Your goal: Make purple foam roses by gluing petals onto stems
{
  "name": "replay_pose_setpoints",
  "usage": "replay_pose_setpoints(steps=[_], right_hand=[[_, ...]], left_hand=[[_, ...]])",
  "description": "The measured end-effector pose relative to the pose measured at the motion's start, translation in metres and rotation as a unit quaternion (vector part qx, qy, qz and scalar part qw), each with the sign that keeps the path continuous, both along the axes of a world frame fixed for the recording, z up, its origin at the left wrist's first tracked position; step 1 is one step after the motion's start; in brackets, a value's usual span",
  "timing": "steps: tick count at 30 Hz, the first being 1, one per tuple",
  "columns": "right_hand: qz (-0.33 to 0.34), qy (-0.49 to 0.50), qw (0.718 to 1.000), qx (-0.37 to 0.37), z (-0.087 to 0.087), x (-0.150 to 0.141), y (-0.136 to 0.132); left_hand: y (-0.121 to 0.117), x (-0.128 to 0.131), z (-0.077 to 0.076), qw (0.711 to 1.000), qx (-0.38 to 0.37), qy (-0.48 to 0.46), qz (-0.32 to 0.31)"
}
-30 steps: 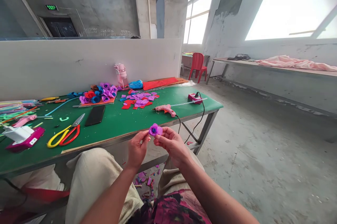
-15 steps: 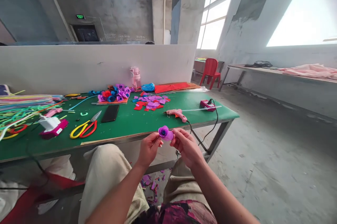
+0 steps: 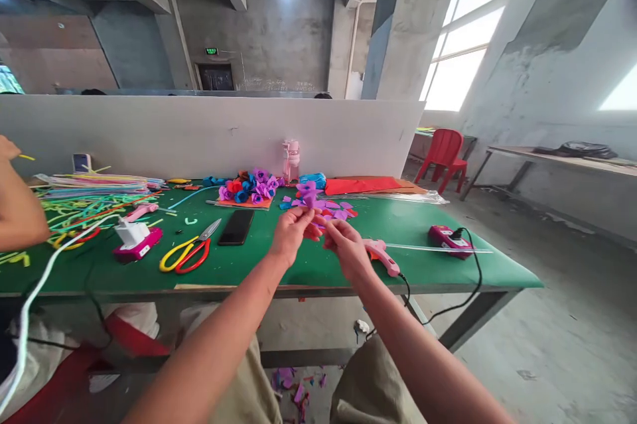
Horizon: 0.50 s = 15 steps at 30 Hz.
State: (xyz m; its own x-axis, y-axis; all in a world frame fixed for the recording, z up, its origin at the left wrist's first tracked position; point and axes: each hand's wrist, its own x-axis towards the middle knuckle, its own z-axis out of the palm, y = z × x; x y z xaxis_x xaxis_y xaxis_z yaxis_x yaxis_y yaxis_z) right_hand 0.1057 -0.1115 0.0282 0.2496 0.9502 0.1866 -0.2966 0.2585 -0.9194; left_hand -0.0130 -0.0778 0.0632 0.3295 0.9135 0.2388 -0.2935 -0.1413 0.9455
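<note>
My left hand (image 3: 291, 235) is raised over the table with its fingertips pinched on the base of a purple paper flower (image 3: 309, 192), which stands upright above them. Just to the right, my right hand (image 3: 348, 248) has its thumb and fingers pressed together near the flower's base; whatever they pinch is too small to make out. Behind the hands lie loose purple and red paper petals (image 3: 338, 210), partly covered. A pink glue gun (image 3: 382, 255) rests on the table by my right hand.
Scissors (image 3: 186, 253), a black phone (image 3: 236, 227) and a pile of finished paper flowers (image 3: 249, 186) lie to the left. A pink bottle (image 3: 291, 160) and red paper (image 3: 363, 185) are at the back. A power strip (image 3: 448, 240) with a cord sits right. Another person's arm (image 3: 20, 205) shows far left.
Both hands have risen and reached forward over the table with the flower. It now points upward instead of facing me. The view has tilted up and swung left, bringing another person's arm into sight.
</note>
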Motion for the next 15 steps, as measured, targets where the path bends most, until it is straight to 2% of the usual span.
replay_pose_setpoints(steps=[2,4,8,11,15], right_hand=[[0.038,0.009,0.999,0.009,-0.003,-0.01,0.035],[0.069,0.022,0.997,0.011,-0.007,-0.021,0.067],[0.148,0.029,0.989,-0.002,-0.016,-0.037,0.115],[0.21,0.048,0.976,0.023,-0.02,-0.038,0.134],[0.239,0.036,0.97,0.019,-0.022,-0.026,0.141]], left_hand=[[0.026,0.0,-0.004,1.0,-0.019,-0.008,0.011],[0.047,-0.005,-0.015,0.999,-0.031,-0.015,0.011],[0.077,-0.022,-0.035,0.998,-0.036,-0.023,0.045],[0.096,-0.027,-0.038,0.997,-0.039,-0.032,0.051],[0.114,-0.026,-0.042,0.997,-0.066,-0.044,0.01]])
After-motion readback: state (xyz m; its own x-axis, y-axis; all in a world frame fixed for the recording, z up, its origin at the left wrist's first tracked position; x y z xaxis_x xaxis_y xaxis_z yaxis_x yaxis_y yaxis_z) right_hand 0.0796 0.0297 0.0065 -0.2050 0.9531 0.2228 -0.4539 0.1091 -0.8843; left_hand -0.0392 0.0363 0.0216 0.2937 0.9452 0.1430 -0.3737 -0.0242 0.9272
